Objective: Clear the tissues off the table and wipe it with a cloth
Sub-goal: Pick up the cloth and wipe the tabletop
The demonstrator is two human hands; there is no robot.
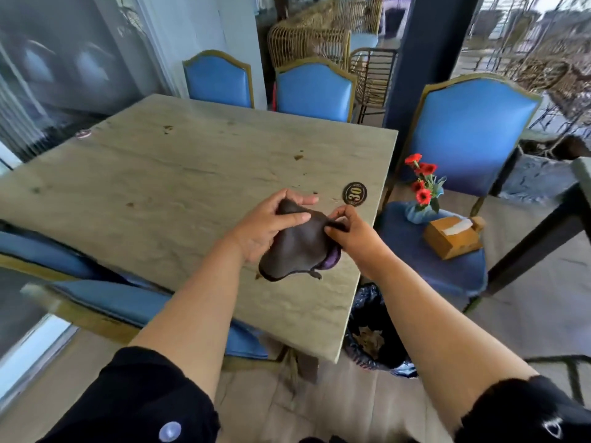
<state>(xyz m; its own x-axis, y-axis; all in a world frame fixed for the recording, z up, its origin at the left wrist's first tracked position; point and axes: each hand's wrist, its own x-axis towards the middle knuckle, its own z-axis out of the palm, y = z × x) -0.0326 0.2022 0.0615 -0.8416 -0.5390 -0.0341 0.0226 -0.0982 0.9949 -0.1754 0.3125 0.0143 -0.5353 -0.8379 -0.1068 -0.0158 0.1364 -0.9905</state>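
Restaurant or café dining area. A stone-look table (pixel 198 174) carries a round number badge reading "30" (pixel 355 194) near its right edge. Matching blue upholstered chairs (pixel 315 89) stand along its far side and right side. On the chair seat right of the table sit a vase of red flowers (pixel 423 199) and a wooden tissue box (pixel 452 238). Wicker chairs (pixel 307 43) are stacked beyond the table.

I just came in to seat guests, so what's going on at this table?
A person is holding a dark cloth in both hands above the table: the left hand grips it, the right hand pinches an edge. No tissues show on the tabletop, only small crumbs. The flower vase and wooden tissue box sit on a chair alongside.
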